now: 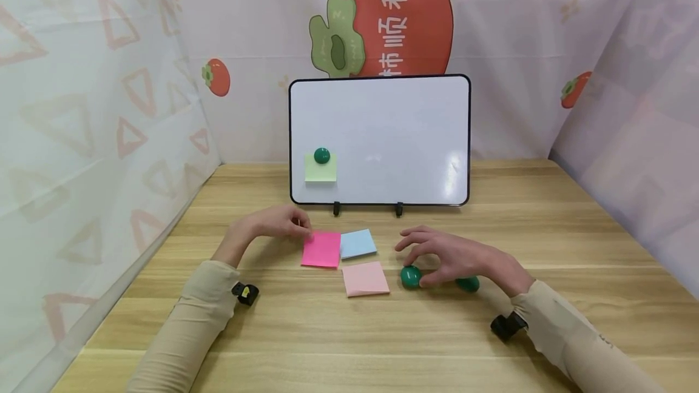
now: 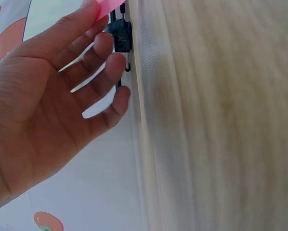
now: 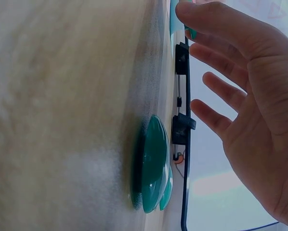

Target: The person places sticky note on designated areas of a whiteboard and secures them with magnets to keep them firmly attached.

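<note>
My left hand [image 1: 281,221] pinches the top left corner of a bright pink sticky note [image 1: 321,250] between thumb and fingers. In the left wrist view just a corner of that pink note [image 2: 108,7] shows at the thumb tip. My right hand [image 1: 450,253] has its thumb and index finger on either side of a round green magnet [image 1: 411,277], pinching it; in the right wrist view the thumb mostly hides it. Under the right palm lies another green magnet [image 1: 468,284]. The right wrist view shows a big green magnet [image 3: 156,166] with one more behind it.
A light blue note [image 1: 358,244] and a pale pink note [image 1: 366,279] lie on the wooden table [image 1: 327,344] between the hands. At the back stands a whiteboard [image 1: 382,132] on black feet, bearing a pale green note [image 1: 320,170] under a green magnet [image 1: 321,155].
</note>
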`<action>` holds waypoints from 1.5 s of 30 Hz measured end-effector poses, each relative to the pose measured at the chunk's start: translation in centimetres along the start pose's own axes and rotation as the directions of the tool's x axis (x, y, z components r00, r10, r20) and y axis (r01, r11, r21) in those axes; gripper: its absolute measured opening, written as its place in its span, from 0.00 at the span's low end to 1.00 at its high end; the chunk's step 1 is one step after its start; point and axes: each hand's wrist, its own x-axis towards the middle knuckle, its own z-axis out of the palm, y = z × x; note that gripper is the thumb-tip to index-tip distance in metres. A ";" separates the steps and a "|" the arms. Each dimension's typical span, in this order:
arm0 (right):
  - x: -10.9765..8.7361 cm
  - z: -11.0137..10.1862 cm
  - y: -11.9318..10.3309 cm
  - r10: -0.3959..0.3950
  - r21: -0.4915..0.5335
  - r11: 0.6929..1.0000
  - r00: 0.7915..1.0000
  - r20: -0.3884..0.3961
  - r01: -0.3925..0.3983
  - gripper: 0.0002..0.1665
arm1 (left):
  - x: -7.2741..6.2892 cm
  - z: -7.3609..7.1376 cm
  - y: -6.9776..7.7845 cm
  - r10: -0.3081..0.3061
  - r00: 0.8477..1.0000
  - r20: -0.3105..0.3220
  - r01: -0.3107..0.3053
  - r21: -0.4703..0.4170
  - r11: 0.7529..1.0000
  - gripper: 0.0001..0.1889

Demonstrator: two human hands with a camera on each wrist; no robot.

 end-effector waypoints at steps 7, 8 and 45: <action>-0.1 0.0 0.1 -0.008 -0.009 1.000 1.000 -0.017 0.007 0.16 | 0.2 -0.3 0.5 0.107 0.982 -0.155 -0.111 -0.020 0.994 0.03; 0.0 0.0 0.1 -0.007 -0.007 1.000 1.000 -0.017 0.007 0.16 | 0.2 -0.3 0.6 0.111 0.980 -0.164 -0.116 -0.020 0.993 0.03; 0.2 0.0 0.7 -0.042 -0.051 0.998 0.996 -0.082 0.038 0.17 | 2.4 -1.7 2.1 0.169 0.939 -0.301 -0.128 0.151 0.980 0.05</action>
